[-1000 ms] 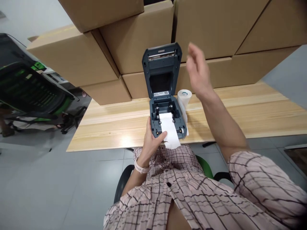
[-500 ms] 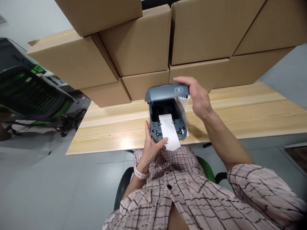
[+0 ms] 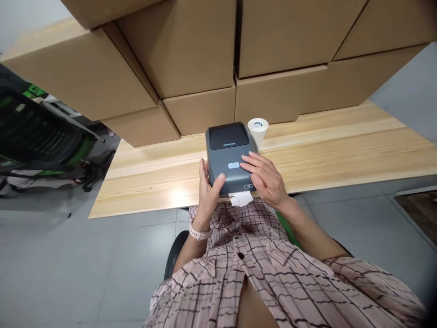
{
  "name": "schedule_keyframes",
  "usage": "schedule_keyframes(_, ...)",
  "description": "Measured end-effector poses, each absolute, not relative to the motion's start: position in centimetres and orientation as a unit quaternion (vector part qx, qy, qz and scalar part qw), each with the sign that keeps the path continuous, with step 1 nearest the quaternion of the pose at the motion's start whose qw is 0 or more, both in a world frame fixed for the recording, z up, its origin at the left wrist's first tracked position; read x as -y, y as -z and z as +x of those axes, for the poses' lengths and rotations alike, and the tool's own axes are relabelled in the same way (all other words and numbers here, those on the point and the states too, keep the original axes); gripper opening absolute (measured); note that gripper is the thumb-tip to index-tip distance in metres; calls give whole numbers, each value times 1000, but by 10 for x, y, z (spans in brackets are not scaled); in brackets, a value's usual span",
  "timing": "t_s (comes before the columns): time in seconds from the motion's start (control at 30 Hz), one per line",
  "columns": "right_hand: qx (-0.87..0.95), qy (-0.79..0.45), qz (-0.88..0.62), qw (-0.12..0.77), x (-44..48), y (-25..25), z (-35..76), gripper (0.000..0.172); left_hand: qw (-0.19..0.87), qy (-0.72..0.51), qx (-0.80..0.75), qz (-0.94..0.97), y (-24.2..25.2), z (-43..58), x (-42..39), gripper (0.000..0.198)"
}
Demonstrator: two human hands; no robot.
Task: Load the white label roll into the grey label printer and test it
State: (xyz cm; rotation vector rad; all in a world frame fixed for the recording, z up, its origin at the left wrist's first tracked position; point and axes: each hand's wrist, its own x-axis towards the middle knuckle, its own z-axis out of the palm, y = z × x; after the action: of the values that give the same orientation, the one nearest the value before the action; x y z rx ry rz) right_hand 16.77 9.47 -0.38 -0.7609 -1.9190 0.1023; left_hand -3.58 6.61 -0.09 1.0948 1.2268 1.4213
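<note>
A dark grey label printer [image 3: 227,157] rests on the wooden table with its lid closed. White label paper [image 3: 241,198] sticks out of the slot at its front. My left hand [image 3: 209,193] grips the printer's front left corner, thumb on top and fingers along the side. Across the right part of the lid lies my right hand [image 3: 268,180], fingers stretched out beside the pale blue button [image 3: 234,165]. A white paper roll [image 3: 257,130] stands upright right behind the printer, its lower part partly hidden.
Stacked cardboard boxes [image 3: 201,109] line the back of the wooden table [image 3: 146,177]. The table's front edge runs close to my lap. A black and green office chair [image 3: 44,132] stands on the floor to the left.
The printer's lid has come down from raised to closed. My right hand moved down from the lid's edge onto its top. Now only a short piece of label paper shows in front.
</note>
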Motion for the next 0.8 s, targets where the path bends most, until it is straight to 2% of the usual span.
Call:
schedule_keyframes(0.17,775,-57,-323,540,-95,8,161,41,437,-581,-511,458,1,-31,-69,87)
schedule_keyframes(0.33,767,-64,-332,546,-98,11,160,39,425,-574,-513,476,5,-36,-60,83)
schedule_keyframes(0.4,762,-75,-340,546,-98,11,159,38,388,-584,-545,460,8,-37,-44,73)
schedule_keyframes(0.47,756,-84,-352,546,-98,11,157,37,340,-606,-580,425,11,-37,-24,49)
schedule_keyframes(0.5,751,-89,-358,548,-97,11,156,37,350,-603,-582,418,11,-36,-15,44)
schedule_keyframes(0.53,747,-92,-361,551,-97,10,155,37,387,-580,-581,421,11,-34,-8,46)
schedule_keyframes(0.6,739,-95,-361,561,-96,10,153,36,507,-499,-556,430,7,-29,-2,55)
schedule_keyframes(0.7,739,-92,-355,565,-95,9,152,34,663,-401,-496,392,1,-16,-11,57)
schedule_keyframes(0.8,747,-86,-348,560,-95,9,153,34,690,-420,-473,351,1,-4,-23,55)
